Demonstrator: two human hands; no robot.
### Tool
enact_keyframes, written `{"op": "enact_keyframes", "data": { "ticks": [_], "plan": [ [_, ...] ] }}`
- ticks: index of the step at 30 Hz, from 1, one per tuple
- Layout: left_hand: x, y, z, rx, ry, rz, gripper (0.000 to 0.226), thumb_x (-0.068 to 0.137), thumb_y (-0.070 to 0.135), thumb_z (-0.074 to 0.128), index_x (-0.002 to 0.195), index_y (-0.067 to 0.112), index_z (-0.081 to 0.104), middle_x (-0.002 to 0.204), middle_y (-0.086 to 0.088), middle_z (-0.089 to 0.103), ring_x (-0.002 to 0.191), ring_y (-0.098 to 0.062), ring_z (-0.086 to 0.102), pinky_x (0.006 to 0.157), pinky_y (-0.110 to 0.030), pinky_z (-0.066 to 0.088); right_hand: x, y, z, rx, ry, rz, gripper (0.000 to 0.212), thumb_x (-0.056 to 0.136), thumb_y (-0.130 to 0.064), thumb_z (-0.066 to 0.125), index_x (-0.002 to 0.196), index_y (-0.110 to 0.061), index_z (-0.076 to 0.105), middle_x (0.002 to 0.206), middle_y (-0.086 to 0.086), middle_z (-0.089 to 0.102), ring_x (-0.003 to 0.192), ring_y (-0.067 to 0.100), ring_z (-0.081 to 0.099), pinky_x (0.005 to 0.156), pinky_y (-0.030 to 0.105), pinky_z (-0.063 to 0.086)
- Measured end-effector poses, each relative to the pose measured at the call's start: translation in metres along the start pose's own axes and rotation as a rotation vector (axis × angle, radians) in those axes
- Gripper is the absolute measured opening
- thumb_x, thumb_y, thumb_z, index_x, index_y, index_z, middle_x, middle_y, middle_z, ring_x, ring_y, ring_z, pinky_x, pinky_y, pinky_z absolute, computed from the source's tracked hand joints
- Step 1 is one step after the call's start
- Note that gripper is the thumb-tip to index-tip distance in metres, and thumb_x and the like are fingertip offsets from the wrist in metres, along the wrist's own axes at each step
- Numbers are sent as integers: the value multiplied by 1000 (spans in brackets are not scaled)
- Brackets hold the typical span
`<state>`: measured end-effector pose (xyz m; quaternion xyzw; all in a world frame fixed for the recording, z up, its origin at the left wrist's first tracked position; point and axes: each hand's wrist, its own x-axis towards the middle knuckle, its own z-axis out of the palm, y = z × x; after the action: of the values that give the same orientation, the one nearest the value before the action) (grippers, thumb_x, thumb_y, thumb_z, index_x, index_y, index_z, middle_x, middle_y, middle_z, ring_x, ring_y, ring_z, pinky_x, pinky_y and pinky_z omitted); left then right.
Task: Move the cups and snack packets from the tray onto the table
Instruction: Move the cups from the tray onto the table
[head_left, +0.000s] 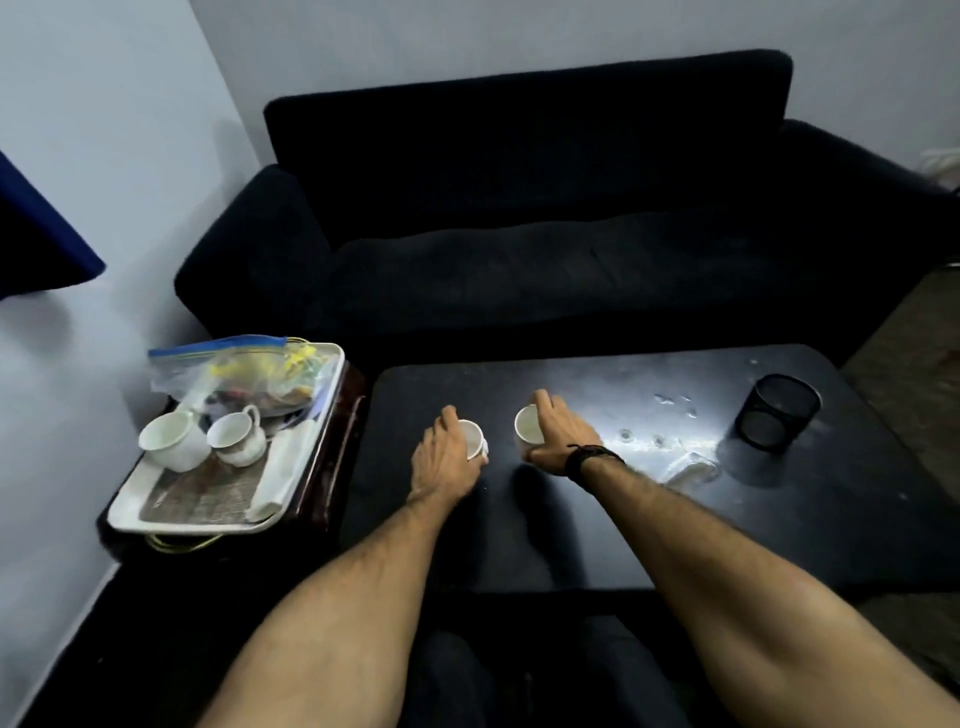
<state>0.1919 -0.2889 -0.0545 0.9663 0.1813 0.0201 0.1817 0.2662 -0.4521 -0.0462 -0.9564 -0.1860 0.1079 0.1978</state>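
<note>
While two white ceramic cups (179, 439) remain on the white rectangular tray (182, 519), we clasp a small white cup in each hand, left hand (444, 457) and right hand (558, 434), near the black table's (571, 530) left edge.

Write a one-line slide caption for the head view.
Both hands, left hand and right hand, each grip a white cup on the black table; two cups remain on the tray.

Low table: dark, glossy black rectangular table (597, 540), with pale smudges.
On it: two small white cups (474, 438) (528, 423), a black mesh wire cup (779, 413) near the far right corner.
Side stand: dark wooden stand (340, 436) carrying a white rectangular tray (156, 519).
</note>
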Motion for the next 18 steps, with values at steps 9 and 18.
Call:
{"op": "enact_keyframes", "data": {
  "ticks": [9, 18],
  "plan": [
    [18, -1, 48, -24, -36, -24, 67, 80, 46, 69, 132, 14, 40, 130, -5, 53, 120, -25, 49, 89, -40, 49, 24, 19, 34, -8, -119, -30, 57, 79, -28, 65, 128, -18, 38, 131, 11, 46, 108, 38, 60, 88, 47, 53],
    [22, 2, 47, -53, -41, -15, 67, 84, 42, 66, 139, 18, 36, 136, -1, 51, 120, -26, 47, 88, -43, 50, 28, 19, 32, 33, -140, -34, 57, 77, -22, 67, 127, -18, 40, 129, 11, 47, 107, 38, 60, 87, 43, 53]
  ]
}}
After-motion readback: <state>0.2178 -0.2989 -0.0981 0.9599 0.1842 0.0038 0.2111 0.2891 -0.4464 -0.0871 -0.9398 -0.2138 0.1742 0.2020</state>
